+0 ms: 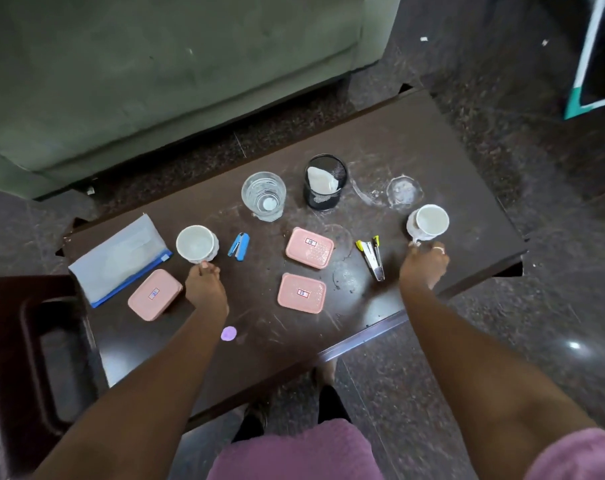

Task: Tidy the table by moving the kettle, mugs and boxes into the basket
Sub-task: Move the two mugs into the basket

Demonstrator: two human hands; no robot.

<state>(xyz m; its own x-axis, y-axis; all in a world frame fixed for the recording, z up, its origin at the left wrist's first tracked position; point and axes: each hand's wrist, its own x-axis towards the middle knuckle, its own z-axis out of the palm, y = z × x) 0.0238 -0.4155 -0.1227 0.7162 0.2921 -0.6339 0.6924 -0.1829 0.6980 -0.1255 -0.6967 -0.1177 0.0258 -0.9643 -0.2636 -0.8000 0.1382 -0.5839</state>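
Note:
On the dark brown table stand two white mugs. My left hand grips the handle of the left mug. My right hand grips the handle of the right mug, which tilts slightly. Three pink lidded boxes lie flat: one at the front left, one in the middle, one just in front of it. No kettle or basket is in view.
A clear glass, a black mesh pen cup, a blue stapler, a silver stapler and a clear zip pouch share the table. A dark chair stands at the left, a green sofa beyond.

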